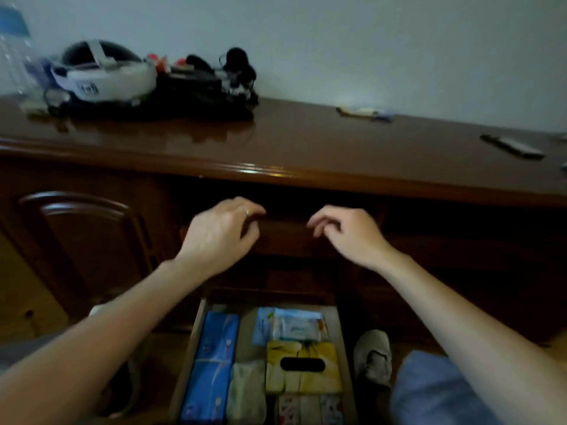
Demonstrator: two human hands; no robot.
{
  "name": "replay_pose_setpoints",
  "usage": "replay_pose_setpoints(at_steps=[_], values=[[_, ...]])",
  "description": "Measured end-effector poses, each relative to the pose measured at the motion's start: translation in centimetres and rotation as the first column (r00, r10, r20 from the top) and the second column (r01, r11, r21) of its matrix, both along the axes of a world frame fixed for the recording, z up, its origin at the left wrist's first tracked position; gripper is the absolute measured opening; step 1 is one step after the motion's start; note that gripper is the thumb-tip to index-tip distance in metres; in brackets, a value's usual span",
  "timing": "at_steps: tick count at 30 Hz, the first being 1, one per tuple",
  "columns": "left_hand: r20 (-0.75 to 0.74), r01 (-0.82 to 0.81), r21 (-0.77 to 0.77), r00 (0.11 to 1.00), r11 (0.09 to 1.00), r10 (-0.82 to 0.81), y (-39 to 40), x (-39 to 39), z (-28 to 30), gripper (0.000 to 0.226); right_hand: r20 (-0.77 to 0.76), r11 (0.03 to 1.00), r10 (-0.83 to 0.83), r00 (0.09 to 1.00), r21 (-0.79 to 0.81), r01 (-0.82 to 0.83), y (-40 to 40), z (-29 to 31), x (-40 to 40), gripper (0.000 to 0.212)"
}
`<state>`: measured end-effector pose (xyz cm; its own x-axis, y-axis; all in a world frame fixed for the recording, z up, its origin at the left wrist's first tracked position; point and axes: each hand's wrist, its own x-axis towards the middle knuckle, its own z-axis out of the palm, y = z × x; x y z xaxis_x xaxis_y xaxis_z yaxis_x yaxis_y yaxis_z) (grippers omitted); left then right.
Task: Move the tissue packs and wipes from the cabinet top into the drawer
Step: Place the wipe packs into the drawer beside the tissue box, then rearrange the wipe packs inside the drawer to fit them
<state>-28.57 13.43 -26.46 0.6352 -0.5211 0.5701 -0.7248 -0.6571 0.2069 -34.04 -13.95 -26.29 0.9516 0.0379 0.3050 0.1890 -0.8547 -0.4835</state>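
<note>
Both hands empty, raised over an upper drawer front (285, 237), below the cabinet top's (276, 142) edge. Left to right: left hand (221, 237) has fingers curled loosely, tips at or near the top edge of that front, holding nothing; contact can't be confirmed through the blur. Right hand (346, 233) is half-open, fingers bent, also holding nothing, just beside the same front. Task items sit in the open drawer (345, 348) lower down: blue tissue packs (214, 363) along the left side, wipes pack (294, 325) at the back, yellow tissue box (303, 368) in the middle, more packs at the front, cut off by the frame edge. No tissue packs or wipes visible on the cabinet top, so the move looks finished or nearly so. Risks: if the hands pull the upper drawer out, it would cover the loaded one; the drawer looks full, so a raised pack might catch on closing. Hard to read: clutter at top left is blurred, small items at right unidentifiable, the gap above the upper front is black.
</note>
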Motion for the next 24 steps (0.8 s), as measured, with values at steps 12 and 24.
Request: replay_pose_setpoints(at_steps=[12,24], values=[[-0.015,-0.027,0.034,1.000,0.999,0.027,-8.9,10.6,12.5,0.026,0.092,0.816,-0.321,0.942,-0.477,0.325,-8.2,9.0,5.7,0.048],[-0.099,0.040,0.200,0.995,0.979,-0.020,-23.9,27.4,11.0,0.037,0.172,0.799,-0.435,0.884,-0.380,0.466,-16.9,11.7,19.9,0.025]])
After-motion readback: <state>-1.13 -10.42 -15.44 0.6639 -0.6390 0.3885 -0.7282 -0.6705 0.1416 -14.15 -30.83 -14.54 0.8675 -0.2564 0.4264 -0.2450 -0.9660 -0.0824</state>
